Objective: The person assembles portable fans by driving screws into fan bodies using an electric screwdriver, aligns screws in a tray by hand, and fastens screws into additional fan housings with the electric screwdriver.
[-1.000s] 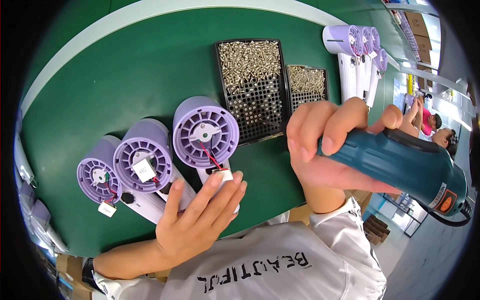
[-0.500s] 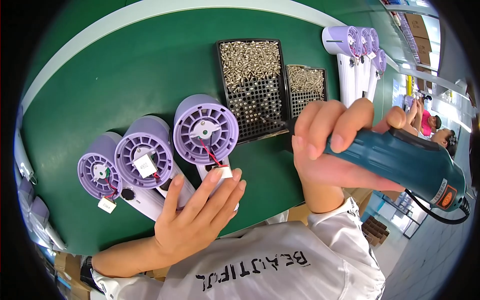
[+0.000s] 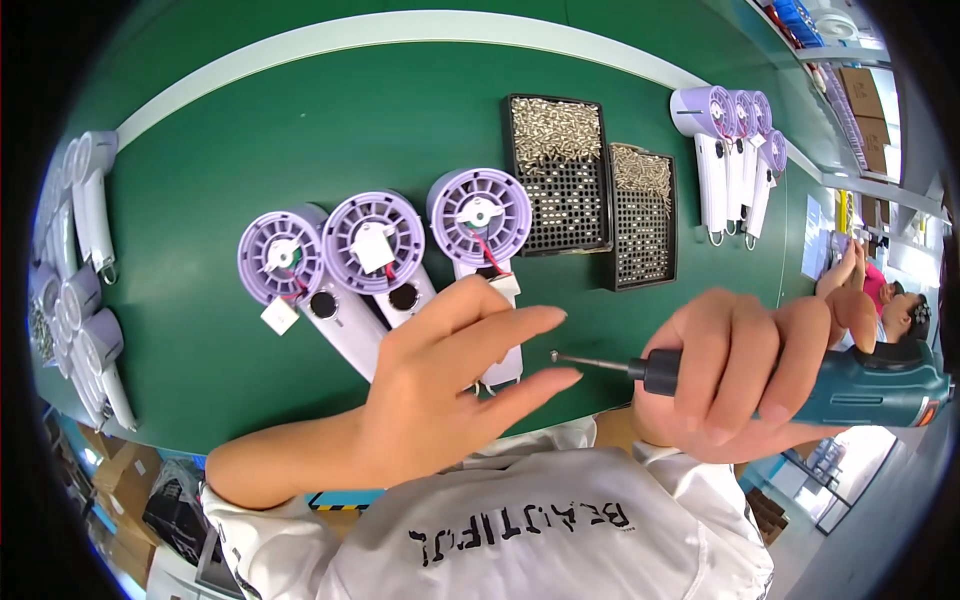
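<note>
My right hand (image 3: 735,365) is wrapped around a teal electric screwdriver (image 3: 885,388), its thin bit pointing left. A small silver screw (image 3: 554,356) sits at the tip of the bit. Just left of it my left hand (image 3: 430,375) is open, thumb and forefinger spread on either side of the tip without touching it. Behind that hand lie three purple-and-white handheld fans: a left one (image 3: 282,256), a middle one (image 3: 350,235) and a right one (image 3: 480,216). Their round housings are uncovered, showing red wires and white connectors. My left hand partly hides the handles.
A large black screw tray (image 3: 560,220) and a smaller one (image 3: 645,250) stand beyond my right hand. More fans (image 3: 712,180) are grouped at the far right, others (image 3: 95,215) along the left edge. The green table (image 3: 250,120) has a pale border. Other people sit at the right.
My right hand has drawn the screwdriver back from the large screw tray toward my left hand. My left hand has lifted off the right fan's connector and spread thumb and forefinger. The view has shifted.
</note>
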A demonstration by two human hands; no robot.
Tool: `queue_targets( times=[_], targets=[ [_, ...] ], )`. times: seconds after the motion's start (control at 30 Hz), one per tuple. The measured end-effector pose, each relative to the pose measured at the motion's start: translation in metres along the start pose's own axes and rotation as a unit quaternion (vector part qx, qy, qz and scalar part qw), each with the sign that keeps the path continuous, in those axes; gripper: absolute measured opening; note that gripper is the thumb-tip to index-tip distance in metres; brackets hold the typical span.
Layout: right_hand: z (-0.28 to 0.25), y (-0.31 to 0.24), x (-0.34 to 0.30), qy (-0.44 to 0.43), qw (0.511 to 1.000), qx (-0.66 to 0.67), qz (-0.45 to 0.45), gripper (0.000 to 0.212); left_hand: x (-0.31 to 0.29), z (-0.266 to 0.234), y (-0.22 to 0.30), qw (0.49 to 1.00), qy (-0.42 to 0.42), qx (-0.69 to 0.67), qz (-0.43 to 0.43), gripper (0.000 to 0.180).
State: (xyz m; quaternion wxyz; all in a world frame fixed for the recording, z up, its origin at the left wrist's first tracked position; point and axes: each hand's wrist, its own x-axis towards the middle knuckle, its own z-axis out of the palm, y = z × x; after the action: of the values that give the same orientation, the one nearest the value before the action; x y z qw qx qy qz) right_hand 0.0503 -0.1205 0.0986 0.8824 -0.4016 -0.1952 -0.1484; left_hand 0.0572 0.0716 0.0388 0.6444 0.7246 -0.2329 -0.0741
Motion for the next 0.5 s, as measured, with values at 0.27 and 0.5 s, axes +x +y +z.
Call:
queue_targets(
  times=[0.27,0.5],
  targets=[
    [0.008,0.001,-0.009,-0.014,1.000,0.005,0.017,0.052,-0.001,-0.006,-0.005,0.994,-0.082,-0.072,-0.017,0.014],
    [0.009,-0.004,-0.009,-0.008,1.000,-0.010,0.023,0.058,0.002,-0.007,-0.004,0.993,-0.093,-0.067,0.006,0.011]
  ],
)
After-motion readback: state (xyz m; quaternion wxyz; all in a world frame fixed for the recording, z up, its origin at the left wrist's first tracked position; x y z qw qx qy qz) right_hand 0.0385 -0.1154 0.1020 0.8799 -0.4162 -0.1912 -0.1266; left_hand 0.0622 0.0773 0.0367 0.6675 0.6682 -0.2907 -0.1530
